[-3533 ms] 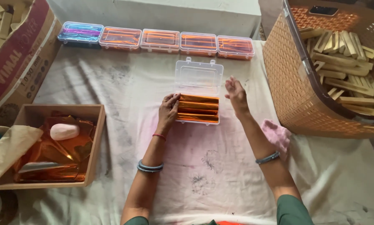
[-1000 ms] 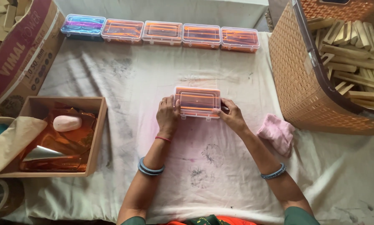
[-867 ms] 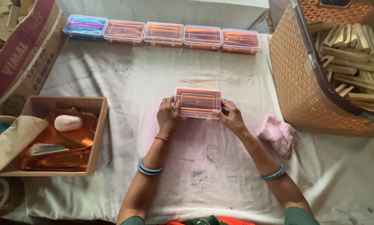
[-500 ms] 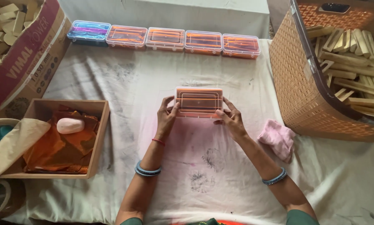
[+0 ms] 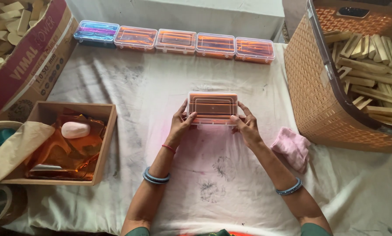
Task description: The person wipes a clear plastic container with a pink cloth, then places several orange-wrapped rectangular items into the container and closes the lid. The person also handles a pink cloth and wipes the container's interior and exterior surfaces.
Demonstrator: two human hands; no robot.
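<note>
A clear plastic box (image 5: 212,107) with orange contents and its lid closed sits in the middle of the white cloth (image 5: 152,87). My left hand (image 5: 181,123) grips its left end, thumb on the lid. At the box's right end my right hand (image 5: 245,126) holds on, fingers curled at the front corner. Both forearms wear bangles.
A row of several closed boxes (image 5: 175,40) lines the far edge, the leftmost blue. A woven basket of wooden sticks (image 5: 318,87) stands at right, a pink cloth (image 5: 291,147) beside it. At left are a wooden tray with orange film and a pink block (image 5: 75,130), and a cardboard carton (image 5: 27,65).
The box's lid, open 3.5 s ago, is now closed. Both hands have moved onto the box's ends and keep hold of it there.
</note>
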